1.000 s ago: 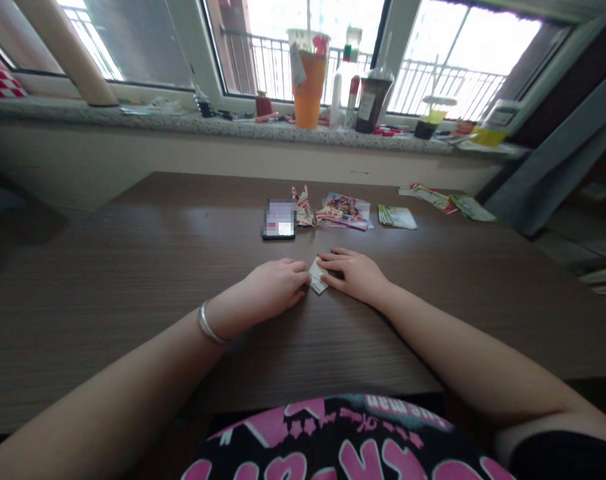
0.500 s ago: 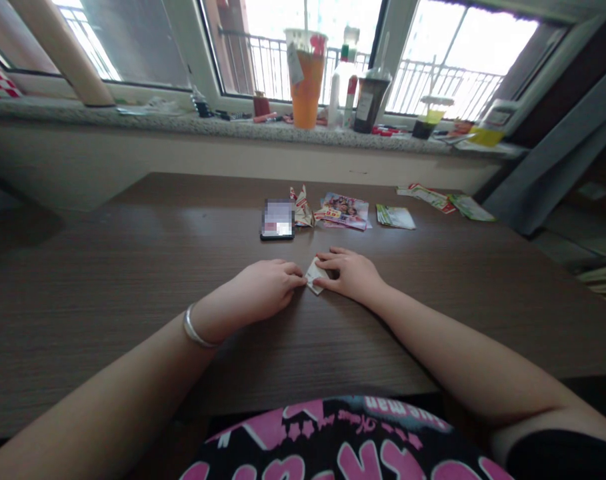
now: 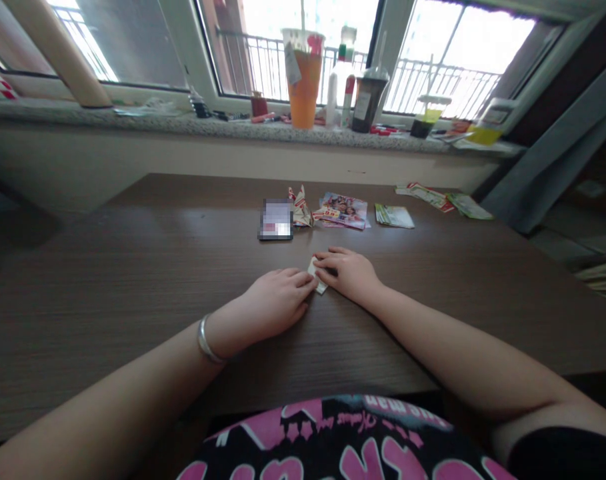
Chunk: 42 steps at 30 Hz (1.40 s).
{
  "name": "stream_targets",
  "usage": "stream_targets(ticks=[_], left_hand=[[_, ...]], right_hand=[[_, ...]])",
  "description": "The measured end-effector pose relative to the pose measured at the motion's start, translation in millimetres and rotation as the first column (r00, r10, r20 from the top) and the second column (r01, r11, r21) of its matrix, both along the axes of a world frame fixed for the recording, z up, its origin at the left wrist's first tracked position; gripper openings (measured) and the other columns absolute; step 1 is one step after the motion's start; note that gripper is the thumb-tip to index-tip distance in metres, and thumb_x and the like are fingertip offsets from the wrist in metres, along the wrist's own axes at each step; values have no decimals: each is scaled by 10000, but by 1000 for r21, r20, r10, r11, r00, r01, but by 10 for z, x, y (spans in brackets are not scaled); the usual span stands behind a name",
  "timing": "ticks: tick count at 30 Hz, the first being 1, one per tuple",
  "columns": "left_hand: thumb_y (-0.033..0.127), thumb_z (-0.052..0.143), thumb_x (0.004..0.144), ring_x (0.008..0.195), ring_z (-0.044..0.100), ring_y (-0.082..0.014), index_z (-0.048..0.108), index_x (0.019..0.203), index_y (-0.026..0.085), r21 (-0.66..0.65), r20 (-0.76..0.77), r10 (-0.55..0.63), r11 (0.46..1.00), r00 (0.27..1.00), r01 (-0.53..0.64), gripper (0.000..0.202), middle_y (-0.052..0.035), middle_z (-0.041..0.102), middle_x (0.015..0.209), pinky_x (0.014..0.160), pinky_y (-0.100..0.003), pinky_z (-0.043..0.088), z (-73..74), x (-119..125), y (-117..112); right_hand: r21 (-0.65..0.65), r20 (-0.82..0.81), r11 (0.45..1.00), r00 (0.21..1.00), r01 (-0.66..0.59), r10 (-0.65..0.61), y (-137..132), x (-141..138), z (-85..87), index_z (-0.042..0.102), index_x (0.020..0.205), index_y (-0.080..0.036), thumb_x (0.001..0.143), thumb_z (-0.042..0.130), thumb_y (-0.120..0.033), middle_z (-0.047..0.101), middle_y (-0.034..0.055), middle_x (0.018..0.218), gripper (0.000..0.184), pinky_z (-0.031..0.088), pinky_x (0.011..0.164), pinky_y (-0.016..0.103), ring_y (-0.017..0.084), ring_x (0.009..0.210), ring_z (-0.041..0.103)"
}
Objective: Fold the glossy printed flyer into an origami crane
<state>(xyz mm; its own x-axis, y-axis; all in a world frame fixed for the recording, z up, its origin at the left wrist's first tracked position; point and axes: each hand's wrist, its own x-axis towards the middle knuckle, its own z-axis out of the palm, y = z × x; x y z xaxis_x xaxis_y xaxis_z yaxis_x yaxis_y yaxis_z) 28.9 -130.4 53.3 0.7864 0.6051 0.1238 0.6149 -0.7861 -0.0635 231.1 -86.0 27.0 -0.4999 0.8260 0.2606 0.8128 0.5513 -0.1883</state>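
A small folded piece of printed paper [image 3: 318, 277] lies on the brown wooden table [image 3: 133, 280] between my hands. My left hand [image 3: 277, 300] rests on the table with its fingers curled and its fingertips pressing the paper's left edge. My right hand [image 3: 350, 272] covers the paper's right part, fingers bent and pressing down on it. Most of the paper is hidden under my fingers. A silver bangle [image 3: 205, 341] sits on my left wrist.
Behind my hands lie a phone [image 3: 275, 219], a crumpled folded paper [image 3: 299, 209], a colourful leaflet [image 3: 343, 211] and more leaflets [image 3: 393, 216] to the right. On the stone windowsill [image 3: 183, 123] stand an orange cup [image 3: 303, 79], bottles and a dark drink cup [image 3: 367, 99].
My left hand has slid a little lower and its fingertips now press the paper from the lower left. The paper has shifted slightly. My right hand stays on it.
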Motion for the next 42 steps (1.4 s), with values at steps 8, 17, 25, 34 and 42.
stream_targets(ticks=[8,17,25,34,42], left_hand=[[199,489,867,997,605,-247,600,1193,130,-33,-29,51,998,998,-52,352,-105,636,1097,932,-380,486,32,9,-113],[164,492,862,1032,608,-222,649,1142,227,-131,-10,16,991,1000,-17,327,-46,639,1172,944,-355,467,85,-152,2],[157,476,893,952,616,-194,665,1047,174,-196,124,35,981,992,-10,245,-81,642,1015,881,-318,498,55,-166,226],[204,476,925,1023,613,-225,650,1117,188,-81,105,-30,996,994,39,260,-85,649,1110,929,-379,496,11,-119,157],[182,517,897,1164,553,-229,670,1115,181,-68,108,-45,996,993,53,266,-93,622,1195,1049,-375,419,42,-75,154]], right_hand=[[-1,4,999,999,-36,36,-53,0,6,675,1187,-308,867,556,-477,614,-27,1311,382,431,1047,428,262,1239,528],[-66,-6,996,998,-59,58,-31,47,39,650,1230,-310,780,634,-579,561,24,1374,525,398,1058,488,311,1285,475],[-102,-17,992,997,-80,78,-12,70,13,613,1276,-291,755,637,-609,509,49,1425,611,350,1080,518,339,1328,419],[-183,18,976,992,-116,121,12,107,31,509,1369,-340,781,600,-634,384,56,1514,664,250,1113,570,365,1401,292],[-205,28,973,993,-105,113,86,135,24,513,1357,-374,946,457,-396,384,4,1517,416,244,1129,537,311,1414,288]])
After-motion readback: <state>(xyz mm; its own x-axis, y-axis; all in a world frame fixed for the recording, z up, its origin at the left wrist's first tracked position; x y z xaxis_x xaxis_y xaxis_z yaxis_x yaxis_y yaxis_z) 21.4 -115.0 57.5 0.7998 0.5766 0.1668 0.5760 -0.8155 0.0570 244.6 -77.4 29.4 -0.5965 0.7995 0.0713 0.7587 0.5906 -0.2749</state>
